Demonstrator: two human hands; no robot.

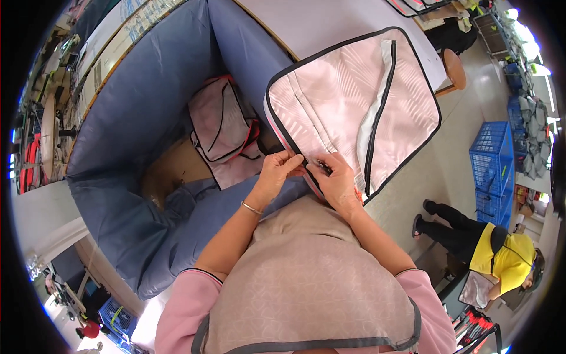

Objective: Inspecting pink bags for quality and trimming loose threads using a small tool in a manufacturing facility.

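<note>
A pink patterned fabric bag piece (342, 88) with black-bound edges and a curved black zipper slopes up in front of me, partly over a pale table. My left hand (276, 176) is closed, pinching the black binding at its near left edge. Close beside it, my right hand (336, 184) is closed at the same edge. Something small and dark shows between its fingers, and a bit of orange peeks out by the heel of the hand; I cannot make out what it is.
A blue padded cloth bin (147, 88) stands at the left, with similar pink pieces (219, 124) inside. The pale table (283, 17) lies beyond, a wooden stool (453, 72) by its corner. Blue crates (492, 165) stand at the right, near a person in yellow (504, 253) holding a pink piece.
</note>
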